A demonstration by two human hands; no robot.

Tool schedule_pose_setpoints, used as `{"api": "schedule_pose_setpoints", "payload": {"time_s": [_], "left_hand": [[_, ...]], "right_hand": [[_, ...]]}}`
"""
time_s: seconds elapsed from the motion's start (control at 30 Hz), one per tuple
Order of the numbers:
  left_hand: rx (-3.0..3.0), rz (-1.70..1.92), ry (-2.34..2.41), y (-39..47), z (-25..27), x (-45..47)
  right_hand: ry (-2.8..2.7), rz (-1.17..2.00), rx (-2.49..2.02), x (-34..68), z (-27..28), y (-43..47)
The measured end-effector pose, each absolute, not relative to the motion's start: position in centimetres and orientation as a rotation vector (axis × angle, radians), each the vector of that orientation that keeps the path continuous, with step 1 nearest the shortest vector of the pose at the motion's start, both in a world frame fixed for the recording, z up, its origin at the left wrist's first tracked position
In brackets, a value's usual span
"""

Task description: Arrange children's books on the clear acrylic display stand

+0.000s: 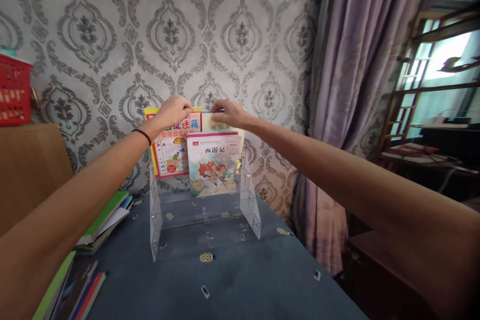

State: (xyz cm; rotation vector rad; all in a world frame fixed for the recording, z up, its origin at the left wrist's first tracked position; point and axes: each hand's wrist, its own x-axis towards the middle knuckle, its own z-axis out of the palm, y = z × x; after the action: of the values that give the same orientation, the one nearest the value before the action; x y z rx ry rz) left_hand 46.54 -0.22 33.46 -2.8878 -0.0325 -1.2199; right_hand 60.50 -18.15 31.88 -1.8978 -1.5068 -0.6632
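A clear acrylic tiered book stand holds several children's books. My left hand, with a dark band at its wrist, has its fingers closed at the top edge of a red and yellow book on the upper tier. To its right, my right hand bends its fingers over the top edge of a cream-coloured book. The fingertips of both hands are partly hidden. In front of these two stands a white book with a pink top edge and an illustrated cover; neither hand touches it.
Books lie in a stack on the left of the dark table cover, with more books nearer me. A red basket stands above a wooden panel at left. Patterned wallpaper rises behind; purple curtains hang at right.
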Motion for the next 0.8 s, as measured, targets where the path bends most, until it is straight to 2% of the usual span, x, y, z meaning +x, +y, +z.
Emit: {"api": "schedule_pose_setpoints", "payload": {"time_s": [0.13,0.8], "left_hand": [[-2.785,-1.329,-0.095,-0.50,32.92,46.71],[-2.660,-1.200,-0.129,-0.09,32.54,47.25]], "right_hand": [[-1.491,-0.657,-1.894,60.48,31.83,-18.14],[-1.441,-0.776,-1.949,60.22,31.58,-17.46]]}}
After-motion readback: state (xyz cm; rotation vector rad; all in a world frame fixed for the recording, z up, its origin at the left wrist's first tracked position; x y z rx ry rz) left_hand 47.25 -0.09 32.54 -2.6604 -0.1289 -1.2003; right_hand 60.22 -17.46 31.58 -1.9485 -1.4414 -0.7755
